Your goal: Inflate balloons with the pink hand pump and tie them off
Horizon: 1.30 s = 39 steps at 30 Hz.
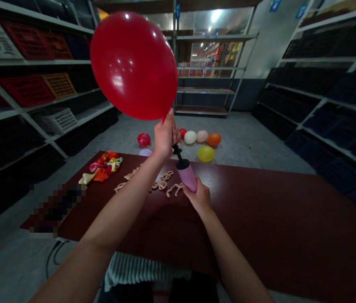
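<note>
A large inflated red balloon [133, 67] rises above my left hand [164, 136], whose fingers are closed around its neck. Directly below that hand shows the black rod of a hand pump [186, 176]. My right hand [199, 195] is wrapped round the pump's pink barrel, which tilts over the table. The balloon's neck and the pump's far end are hidden by my left fingers. Beige twisted cords [162, 183] lie on the table under my left forearm. A pile of flat, uninflated balloons [104, 166] in several colours sits at the table's left.
The dark brown table [259, 210] spans the space before me. Beyond it, several inflated balloons rest on the floor, including a yellow balloon [206, 154] and an orange balloon [214, 139]. Shelves with crates [59, 85] line both sides; a metal rack [206, 90] stands behind.
</note>
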Each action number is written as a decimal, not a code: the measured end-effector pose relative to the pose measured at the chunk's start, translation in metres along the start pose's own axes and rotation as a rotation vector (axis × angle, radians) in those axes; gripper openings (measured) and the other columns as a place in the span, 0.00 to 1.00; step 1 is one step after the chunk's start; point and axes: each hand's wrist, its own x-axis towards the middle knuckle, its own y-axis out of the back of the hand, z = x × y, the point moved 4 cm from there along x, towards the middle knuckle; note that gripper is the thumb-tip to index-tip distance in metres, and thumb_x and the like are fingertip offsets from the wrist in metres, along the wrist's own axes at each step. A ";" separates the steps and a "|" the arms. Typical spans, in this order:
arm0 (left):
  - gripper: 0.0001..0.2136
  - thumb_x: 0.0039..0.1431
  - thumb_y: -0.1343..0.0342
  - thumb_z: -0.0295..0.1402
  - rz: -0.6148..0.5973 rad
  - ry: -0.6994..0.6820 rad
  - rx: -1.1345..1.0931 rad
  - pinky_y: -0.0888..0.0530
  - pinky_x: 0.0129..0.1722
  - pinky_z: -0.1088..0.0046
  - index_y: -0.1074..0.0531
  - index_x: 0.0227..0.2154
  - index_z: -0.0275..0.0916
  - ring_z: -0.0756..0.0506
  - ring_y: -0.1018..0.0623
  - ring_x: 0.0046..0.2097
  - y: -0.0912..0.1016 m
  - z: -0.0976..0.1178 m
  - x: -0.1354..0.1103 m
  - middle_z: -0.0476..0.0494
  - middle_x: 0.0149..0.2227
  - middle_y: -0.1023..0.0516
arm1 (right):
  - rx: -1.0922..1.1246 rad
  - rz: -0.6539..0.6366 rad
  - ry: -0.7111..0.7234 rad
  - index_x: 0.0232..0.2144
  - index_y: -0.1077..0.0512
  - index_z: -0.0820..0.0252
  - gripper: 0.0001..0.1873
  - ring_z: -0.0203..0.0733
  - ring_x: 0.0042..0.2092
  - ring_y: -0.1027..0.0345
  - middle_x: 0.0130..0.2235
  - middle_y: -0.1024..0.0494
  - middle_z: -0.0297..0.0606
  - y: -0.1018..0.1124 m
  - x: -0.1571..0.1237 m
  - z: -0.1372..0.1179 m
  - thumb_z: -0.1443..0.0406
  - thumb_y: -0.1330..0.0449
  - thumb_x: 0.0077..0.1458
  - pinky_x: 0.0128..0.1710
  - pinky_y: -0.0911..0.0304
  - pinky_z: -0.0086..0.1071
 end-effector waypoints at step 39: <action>0.24 0.71 0.50 0.38 0.361 -0.101 -0.124 0.46 0.17 0.70 0.50 0.19 0.43 0.53 0.51 0.15 0.126 0.104 0.001 0.55 0.13 0.52 | -0.248 0.035 0.356 0.49 0.27 0.62 0.20 0.46 0.40 0.23 0.41 0.18 0.44 -0.004 -0.003 -0.023 0.59 0.38 0.56 0.40 0.33 0.35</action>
